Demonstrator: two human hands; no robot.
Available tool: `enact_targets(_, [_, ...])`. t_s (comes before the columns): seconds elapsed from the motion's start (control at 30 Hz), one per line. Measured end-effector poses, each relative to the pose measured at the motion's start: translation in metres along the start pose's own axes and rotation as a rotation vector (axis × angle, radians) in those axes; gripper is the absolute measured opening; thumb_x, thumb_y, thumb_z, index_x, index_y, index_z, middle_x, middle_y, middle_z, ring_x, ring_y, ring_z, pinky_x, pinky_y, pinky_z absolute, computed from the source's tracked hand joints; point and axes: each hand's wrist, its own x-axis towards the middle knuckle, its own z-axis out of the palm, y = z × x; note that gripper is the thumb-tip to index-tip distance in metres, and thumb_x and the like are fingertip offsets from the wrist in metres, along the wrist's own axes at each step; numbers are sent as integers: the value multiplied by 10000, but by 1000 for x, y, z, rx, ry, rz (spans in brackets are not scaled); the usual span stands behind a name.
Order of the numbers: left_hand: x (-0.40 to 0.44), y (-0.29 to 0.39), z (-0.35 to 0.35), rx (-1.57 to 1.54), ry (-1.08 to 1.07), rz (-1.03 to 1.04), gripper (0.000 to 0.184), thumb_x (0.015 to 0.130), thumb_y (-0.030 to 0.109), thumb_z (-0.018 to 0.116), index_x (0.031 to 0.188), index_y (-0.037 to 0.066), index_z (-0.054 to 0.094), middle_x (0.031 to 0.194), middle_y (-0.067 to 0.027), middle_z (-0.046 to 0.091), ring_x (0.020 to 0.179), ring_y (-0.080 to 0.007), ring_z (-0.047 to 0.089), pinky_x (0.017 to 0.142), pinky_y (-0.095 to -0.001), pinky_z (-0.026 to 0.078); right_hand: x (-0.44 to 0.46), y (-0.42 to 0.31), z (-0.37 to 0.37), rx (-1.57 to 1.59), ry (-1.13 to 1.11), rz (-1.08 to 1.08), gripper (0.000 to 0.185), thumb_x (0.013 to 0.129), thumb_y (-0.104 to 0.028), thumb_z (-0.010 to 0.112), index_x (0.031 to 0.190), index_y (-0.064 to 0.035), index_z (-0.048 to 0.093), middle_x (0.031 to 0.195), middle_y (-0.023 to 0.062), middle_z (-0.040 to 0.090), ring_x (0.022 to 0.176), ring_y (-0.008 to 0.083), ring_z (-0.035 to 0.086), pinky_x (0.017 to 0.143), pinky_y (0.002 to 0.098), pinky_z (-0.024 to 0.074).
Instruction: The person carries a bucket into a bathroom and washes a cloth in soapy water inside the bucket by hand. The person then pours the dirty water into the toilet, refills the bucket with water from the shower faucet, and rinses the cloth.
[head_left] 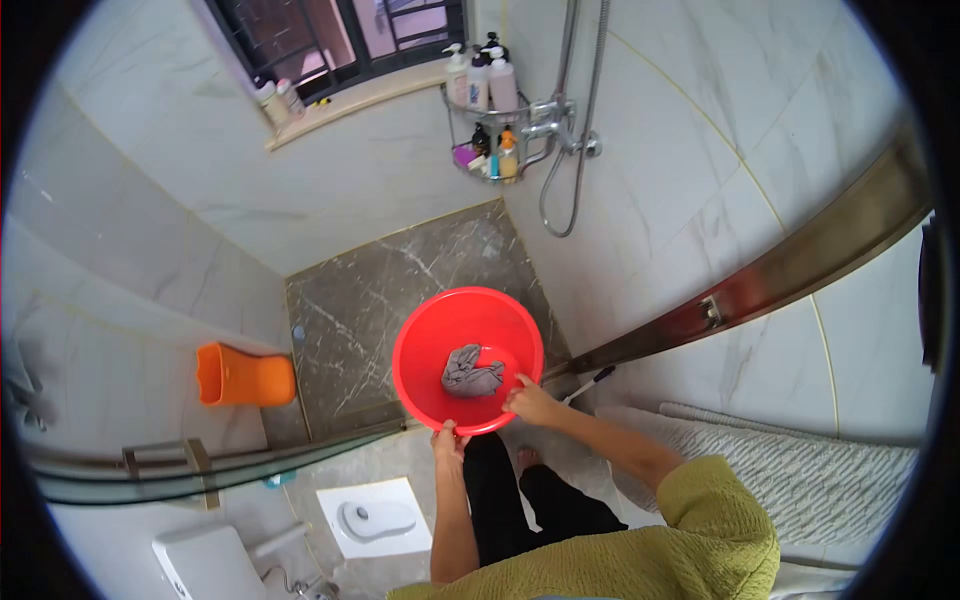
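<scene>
A round red basin (412, 345) is held in front of my legs, with its open top facing me. A crumpled grey cloth (468, 373) lies at its bottom. My left hand (449, 443) grips the near rim, its fingers partly hidden by the basin. At the right side, my right hand (533, 401) is closed over the rim, with fingertips showing against the inner wall beside the cloth.
A corner rack (485, 108) with several bottles hangs beside the shower mixer (555, 125). An orange bin (245, 376) stands left. Below are a glass door (280, 455) and a squat toilet (375, 520). A metal-framed panel edge (740, 285) runs along the right.
</scene>
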Motion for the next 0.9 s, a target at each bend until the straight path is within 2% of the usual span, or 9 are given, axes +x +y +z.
enact_targets(0.07, [30, 11, 34, -65, -107, -30, 183, 741, 89, 565, 904, 28, 509, 833, -106, 581, 668, -222, 610, 549, -381, 577, 4, 43, -64, 199, -14, 24, 624, 698, -336, 626, 1256, -121, 448, 1224, 100, 496, 1143, 233, 453, 1033, 549, 141])
enact_targets(0.13, [80, 32, 90, 56, -109, -54, 180, 730, 90, 562, 889, 25, 508, 806, -98, 577, 646, -220, 608, 496, -348, 566, 41, 141, -111, 417, 295, 321, 843, 674, -503, 641, 1339, -102, 315, 1358, 136, 343, 1246, 289, 331, 1044, 510, 160])
enact_targets(0.2, [112, 38, 119, 172, -71, -189, 171, 715, 95, 567, 865, 29, 517, 767, -75, 563, 618, -200, 594, 395, -288, 513, 71, 213, -162, 615, 563, 559, 822, 744, -528, 581, 1311, 4, 315, 1339, 200, 343, 1259, 310, 304, 1041, 362, 237])
enact_targets(0.27, [154, 30, 146, 158, -93, -123, 147, 728, 92, 553, 862, 42, 522, 773, -72, 570, 610, -220, 592, 404, -302, 530, 108, 277, -187, 730, 975, 813, 719, 793, -495, 530, 1273, 14, 364, 1240, 222, 449, 1160, 319, 436, 966, 361, 336])
enact_targets(0.43, [200, 49, 205, 279, -39, -48, 171, 730, 78, 547, 893, 54, 504, 723, -61, 547, 534, -225, 559, 374, -319, 508, 154, 361, -234, 662, 782, 1139, 587, 816, -511, 487, 996, 39, 585, 966, 227, 602, 926, 313, 593, 786, 363, 442])
enact_targets(0.53, [246, 48, 213, 329, -115, 41, 190, 719, 69, 555, 901, 63, 499, 701, -54, 532, 514, -207, 544, 342, -323, 477, 163, 372, -224, 630, 870, 1194, 679, 840, -577, 327, 826, 37, 618, 828, 224, 620, 766, 393, 593, 736, 442, 445])
enact_targets(0.63, [270, 51, 224, 323, -157, 63, 173, 716, 66, 560, 876, 64, 492, 691, -58, 529, 515, -200, 543, 324, -329, 458, 160, 370, -229, 769, 915, 1169, 638, 850, -535, 375, 756, 48, 618, 733, 193, 628, 711, 336, 623, 688, 408, 453])
enact_targets(0.73, [298, 42, 239, 316, -75, 20, 178, 718, 61, 555, 886, 64, 495, 688, -67, 525, 512, -208, 540, 318, -324, 454, 159, 364, -240, 1157, 966, 1119, 563, 851, -494, 462, 757, 49, 579, 796, 154, 604, 674, 230, 650, 608, 273, 470])
enact_targets(0.9, [362, 12, 244, 288, -160, -25, 303, 724, 62, 545, 1012, 79, 454, 760, -85, 537, 565, -230, 569, 347, -331, 480, 151, 357, -248, 1353, 887, 1062, 549, 866, -487, 446, 958, 40, 570, 875, 124, 591, 848, 192, 609, 658, 274, 417])
